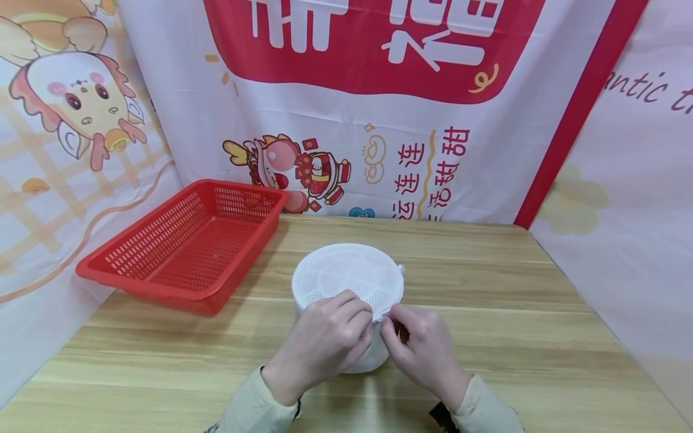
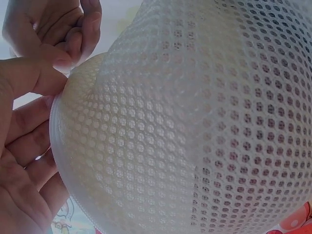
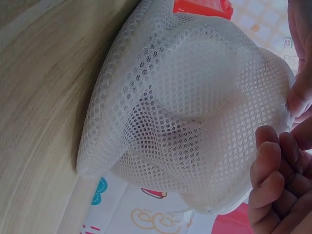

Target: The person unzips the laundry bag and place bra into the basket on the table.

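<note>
A round white mesh laundry bag (image 1: 346,267) stands upright on the table in front of me. Its zipper (image 2: 55,141) follows the rim of the lid, as the left wrist view shows. At the near edge my left hand (image 1: 332,331) pinches the rim, the thumb pressed against it. Beside it, my right hand (image 1: 423,344) pinches the rim's right part between thumb and forefinger; whatever small piece lies there is hidden by the fingertips. A pale round shape (image 3: 195,80) shows through the mesh in the right wrist view.
A red plastic basket (image 1: 200,246) with slotted walls sits at the back left of the wooden table (image 1: 520,337). Printed cloth (image 1: 346,114) hangs behind the table and along both sides. A small white tab (image 1: 401,269) sticks out at the bag's right rim.
</note>
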Demonstrator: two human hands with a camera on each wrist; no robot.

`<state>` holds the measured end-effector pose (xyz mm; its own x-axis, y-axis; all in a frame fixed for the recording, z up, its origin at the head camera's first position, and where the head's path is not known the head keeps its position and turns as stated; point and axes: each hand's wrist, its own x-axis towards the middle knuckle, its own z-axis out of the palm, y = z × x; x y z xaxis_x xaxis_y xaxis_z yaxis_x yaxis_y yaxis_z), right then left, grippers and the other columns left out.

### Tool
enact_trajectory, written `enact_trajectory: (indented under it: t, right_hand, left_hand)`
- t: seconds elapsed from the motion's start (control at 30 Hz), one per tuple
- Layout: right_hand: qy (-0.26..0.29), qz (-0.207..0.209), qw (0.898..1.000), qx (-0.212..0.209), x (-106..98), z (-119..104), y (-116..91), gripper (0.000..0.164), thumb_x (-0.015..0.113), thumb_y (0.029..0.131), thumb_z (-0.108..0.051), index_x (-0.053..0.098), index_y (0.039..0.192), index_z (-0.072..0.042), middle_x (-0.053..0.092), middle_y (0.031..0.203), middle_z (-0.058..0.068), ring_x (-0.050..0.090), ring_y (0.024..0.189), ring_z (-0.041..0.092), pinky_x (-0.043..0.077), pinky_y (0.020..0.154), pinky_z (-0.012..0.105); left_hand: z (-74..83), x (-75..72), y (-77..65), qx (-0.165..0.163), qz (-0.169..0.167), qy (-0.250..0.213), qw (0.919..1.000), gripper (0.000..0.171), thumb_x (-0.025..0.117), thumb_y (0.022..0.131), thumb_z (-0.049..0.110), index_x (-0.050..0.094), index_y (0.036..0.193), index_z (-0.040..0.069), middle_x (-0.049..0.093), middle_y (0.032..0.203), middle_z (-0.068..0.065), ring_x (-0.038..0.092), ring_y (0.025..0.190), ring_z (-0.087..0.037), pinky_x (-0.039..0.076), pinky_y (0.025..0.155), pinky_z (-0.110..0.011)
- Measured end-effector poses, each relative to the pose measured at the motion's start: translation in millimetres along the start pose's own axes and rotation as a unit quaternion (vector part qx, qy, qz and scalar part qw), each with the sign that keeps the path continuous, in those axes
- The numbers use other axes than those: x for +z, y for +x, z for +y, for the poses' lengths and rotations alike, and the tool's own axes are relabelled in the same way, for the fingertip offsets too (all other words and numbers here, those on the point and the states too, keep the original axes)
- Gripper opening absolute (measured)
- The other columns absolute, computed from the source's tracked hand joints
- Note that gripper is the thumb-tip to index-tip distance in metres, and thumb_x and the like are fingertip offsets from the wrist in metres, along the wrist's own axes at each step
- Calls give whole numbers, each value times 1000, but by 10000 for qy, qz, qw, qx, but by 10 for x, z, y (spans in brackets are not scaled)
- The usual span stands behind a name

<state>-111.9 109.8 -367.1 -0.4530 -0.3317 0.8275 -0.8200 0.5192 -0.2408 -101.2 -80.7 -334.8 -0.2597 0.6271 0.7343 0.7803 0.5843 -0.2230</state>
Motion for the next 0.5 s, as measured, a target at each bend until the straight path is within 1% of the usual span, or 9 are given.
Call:
enact_trajectory:
  t: [0.2, 0.33, 0.5]
  right_hand:
    - [9, 11, 10000, -9, 3, 3, 7, 25, 55, 79, -3, 45, 63, -20, 37, 55, -13, 32, 47, -4, 25, 41, 11]
    - [8, 2, 10000, 8, 1, -1, 9, 26, 55, 79, -3, 45, 63, -21, 37, 54, -13, 32, 47, -4, 25, 41, 11]
    - [-44, -35, 9999, 137, -2, 3, 11, 26, 55, 79, -3, 46, 63, -21, 38, 55, -14, 32, 47, -4, 24, 40, 11]
  left_hand:
    - [-2, -6, 2, -75, -74, -100, 9999, 4, 72, 76, 9, 69, 79, 7, 65, 83, 2, 61, 80, -13, 52, 61, -26]
    - [-3, -3, -4, -87, -74, -54, 9999, 4, 71, 76, 9, 69, 79, 7, 65, 83, 1, 61, 80, -13, 52, 61, -26]
    - [-4, 0, -7, -112, -90, -27, 9999, 4, 70, 77, 10, 69, 80, 7, 65, 82, 2, 61, 80, -13, 52, 60, -27]
